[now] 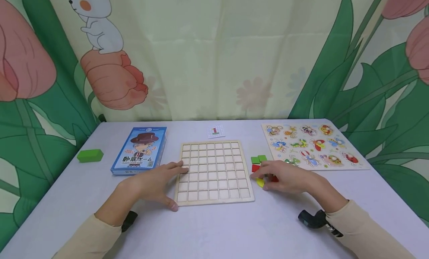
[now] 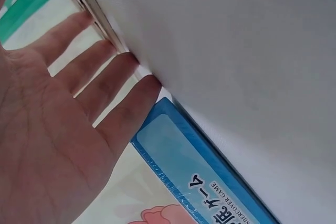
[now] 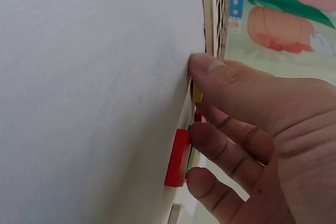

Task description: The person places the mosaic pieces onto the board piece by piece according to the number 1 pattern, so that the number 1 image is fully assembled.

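My left hand rests at the left side of a wooden grid board, fingers extended and spread, with fingertips at its edge and thumb near the lower left corner. Over a small group of coloured pieces just right of the board, my right hand has its fingers lightly bent and apart. A yellow piece shows beside its thumb, and a red piece by its fingertips. Green square pieces lie just beyond. In the right wrist view, a red block stands close to the fingertips. The hand partly hides the pieces.
A blue game box lies left of the board, with a green block farther left. Behind the board is a small grid card with a red and green figure. An insect puzzle board lies at the back right.
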{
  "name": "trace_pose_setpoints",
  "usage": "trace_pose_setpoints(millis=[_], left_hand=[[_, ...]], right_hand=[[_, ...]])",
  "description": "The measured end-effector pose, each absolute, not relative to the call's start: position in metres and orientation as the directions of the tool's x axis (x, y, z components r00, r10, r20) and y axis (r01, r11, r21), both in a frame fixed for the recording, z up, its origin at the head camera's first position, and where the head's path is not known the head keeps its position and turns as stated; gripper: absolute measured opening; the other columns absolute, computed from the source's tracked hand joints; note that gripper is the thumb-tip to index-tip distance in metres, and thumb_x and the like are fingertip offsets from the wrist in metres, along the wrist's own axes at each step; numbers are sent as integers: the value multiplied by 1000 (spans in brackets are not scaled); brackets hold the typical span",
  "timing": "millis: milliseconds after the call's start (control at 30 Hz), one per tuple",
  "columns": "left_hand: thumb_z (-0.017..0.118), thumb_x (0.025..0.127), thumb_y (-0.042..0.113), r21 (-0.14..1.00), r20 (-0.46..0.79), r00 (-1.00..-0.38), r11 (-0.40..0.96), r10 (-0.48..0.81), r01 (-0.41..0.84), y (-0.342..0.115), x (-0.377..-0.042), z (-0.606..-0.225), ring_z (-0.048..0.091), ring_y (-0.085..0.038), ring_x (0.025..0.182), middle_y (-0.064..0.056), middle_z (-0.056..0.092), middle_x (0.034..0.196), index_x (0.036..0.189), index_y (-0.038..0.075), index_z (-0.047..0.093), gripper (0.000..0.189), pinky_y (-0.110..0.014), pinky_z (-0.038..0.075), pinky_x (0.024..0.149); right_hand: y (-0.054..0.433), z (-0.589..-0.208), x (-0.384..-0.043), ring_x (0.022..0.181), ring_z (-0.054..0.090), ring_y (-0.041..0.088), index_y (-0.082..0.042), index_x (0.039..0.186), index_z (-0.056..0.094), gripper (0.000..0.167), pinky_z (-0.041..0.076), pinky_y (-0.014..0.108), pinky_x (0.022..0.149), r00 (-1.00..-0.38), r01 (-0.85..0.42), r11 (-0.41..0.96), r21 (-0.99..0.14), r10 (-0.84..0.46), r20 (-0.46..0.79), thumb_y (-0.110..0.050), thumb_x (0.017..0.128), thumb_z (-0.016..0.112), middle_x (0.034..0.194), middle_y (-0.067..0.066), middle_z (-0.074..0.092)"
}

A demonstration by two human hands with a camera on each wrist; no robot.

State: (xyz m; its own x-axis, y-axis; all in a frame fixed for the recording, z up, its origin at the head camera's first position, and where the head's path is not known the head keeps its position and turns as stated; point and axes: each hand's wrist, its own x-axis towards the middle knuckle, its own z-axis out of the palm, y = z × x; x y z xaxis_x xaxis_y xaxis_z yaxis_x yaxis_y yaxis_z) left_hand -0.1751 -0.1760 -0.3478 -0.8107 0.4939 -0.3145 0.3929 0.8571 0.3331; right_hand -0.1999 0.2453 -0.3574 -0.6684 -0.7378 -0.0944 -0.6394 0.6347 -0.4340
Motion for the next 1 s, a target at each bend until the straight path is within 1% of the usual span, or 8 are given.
trace_pose_setpoints(millis=[133, 267, 433, 533, 633, 767, 867, 1000], left_hand=[[90, 66, 59, 334, -321, -813, 861, 486, 383, -177, -175, -349, 24, -38, 155, -9, 24, 170, 159, 24, 37, 113, -61, 31, 117], [89, 67, 61, 335, -314, -807, 854, 500, 399, -177, -176, -350, 24, -39, 154, -10, 23, 170, 159, 24, 36, 113, -61, 32, 117], [89, 66, 62, 331, -304, -801, 846, 516, 419, -178, -178, -350, 25, -40, 154, -12, 23, 169, 159, 22, 35, 115, -61, 32, 117], [89, 66, 62, 340, -307, -797, 842, 520, 419, -179, -178, -350, 26, -42, 153, -14, 24, 169, 160, 21, 35, 116, -62, 32, 116], [89, 66, 62, 339, -304, -801, 845, 515, 415, -180, -177, -350, 27, -41, 153, -13, 25, 169, 159, 23, 36, 114, -61, 32, 117], [91, 65, 59, 358, -281, -798, 830, 534, 429, -182, -179, -351, 35, -39, 149, -11, 32, 165, 152, 29, 40, 105, -59, 34, 116], [92, 65, 57, 370, -266, -793, 818, 547, 440, -182, -180, -352, 42, -36, 143, -10, 37, 161, 144, 33, 44, 95, -58, 38, 113], [92, 67, 56, 362, -266, -790, 817, 553, 450, -181, -181, -353, 45, -34, 140, -10, 35, 163, 137, 33, 47, 86, -56, 40, 112]], right_hand=[[246, -357, -201, 88, 55, 9, -28, 121, 73, 33, 48, 26, 79, -672, -641, 637, -429, -735, -87, -10, 94, 75, 106, -11, 60], [246, -357, -203, 91, 55, 10, -27, 126, 72, 37, 49, 28, 78, -693, -632, 622, -462, -721, -21, -7, 94, 73, 114, -9, 59], [243, -355, -207, 95, 57, 12, -21, 130, 71, 42, 51, 26, 78, -717, -634, 593, -496, -692, 89, -3, 92, 74, 114, -9, 59], [240, -354, -209, 97, 58, 10, -18, 130, 71, 41, 52, 27, 79, -710, -654, 571, -496, -690, 142, -3, 91, 76, 113, -9, 60], [237, -352, -212, 95, 59, 8, -16, 130, 71, 41, 52, 28, 79, -703, -665, 551, -504, -689, 176, -4, 92, 76, 112, -10, 61], [231, -349, -215, 94, 60, 7, -17, 131, 70, 40, 51, 28, 77, -697, -667, 519, -534, -688, 202, -5, 93, 75, 112, -11, 62], [226, -347, -218, 98, 60, 10, -19, 130, 70, 40, 52, 30, 78, -686, -677, 497, -542, -693, 222, -4, 94, 73, 114, -10, 62], [217, -342, -224, 100, 60, 13, -21, 130, 70, 39, 54, 30, 79, -688, -678, 498, -540, -688, 229, -6, 95, 73, 117, -8, 63]])
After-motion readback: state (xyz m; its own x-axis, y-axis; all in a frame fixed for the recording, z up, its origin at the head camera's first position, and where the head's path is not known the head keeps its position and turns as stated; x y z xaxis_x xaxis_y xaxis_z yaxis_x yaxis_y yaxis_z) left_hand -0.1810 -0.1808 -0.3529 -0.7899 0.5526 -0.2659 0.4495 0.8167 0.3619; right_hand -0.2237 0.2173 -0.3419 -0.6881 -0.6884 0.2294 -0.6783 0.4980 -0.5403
